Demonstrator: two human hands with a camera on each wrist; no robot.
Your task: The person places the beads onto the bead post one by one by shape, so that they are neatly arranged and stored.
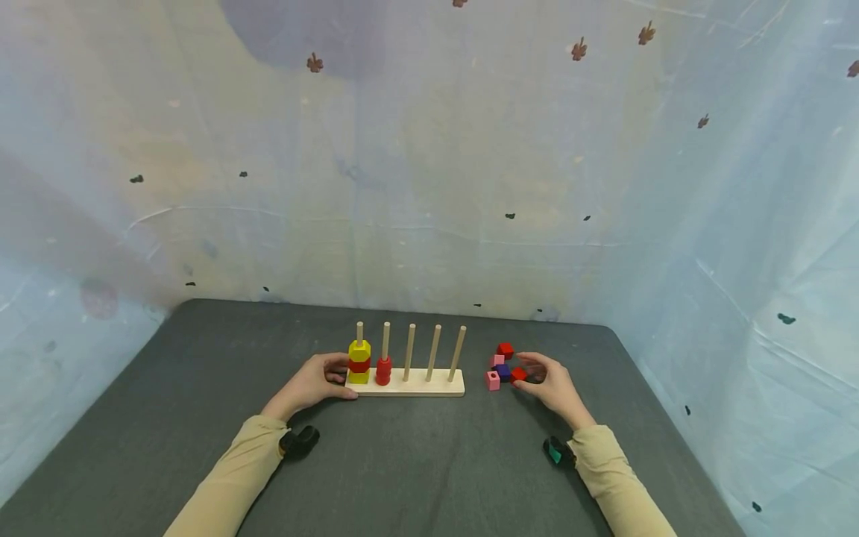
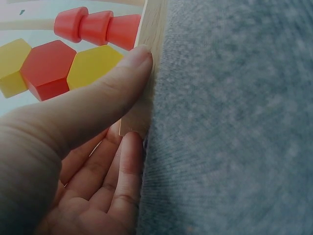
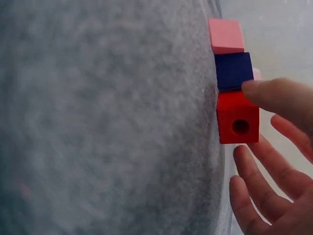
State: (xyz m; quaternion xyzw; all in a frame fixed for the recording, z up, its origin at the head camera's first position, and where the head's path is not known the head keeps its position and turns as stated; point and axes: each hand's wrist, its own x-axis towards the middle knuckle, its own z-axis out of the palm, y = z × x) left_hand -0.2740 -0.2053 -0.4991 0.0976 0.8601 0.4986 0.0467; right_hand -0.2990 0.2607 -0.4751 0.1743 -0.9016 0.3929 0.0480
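Observation:
My left hand (image 1: 314, 380) holds the left end of a wooden peg board (image 1: 429, 389). In the left wrist view its thumb (image 2: 134, 63) lies along the board's edge, and a little finger meets the end. Yellow and red hexagonal beads (image 1: 359, 362) are stacked on the leftmost peg, red rounded beads (image 1: 383, 371) on the second; the other pegs are bare. My right hand (image 1: 552, 384) is around a red cube (image 3: 238, 117), fingers parted. Its thumb tip overlaps the cube's upper corner in the right wrist view, beside a dark blue cube (image 3: 234, 72).
Pink cubes (image 1: 493, 381) stand close to the blue one, and another red cube (image 1: 505, 350) lies behind them. Dark grey cloth (image 1: 416, 462) covers the table. A pale patterned sheet (image 1: 403, 186) hangs behind and at the sides.

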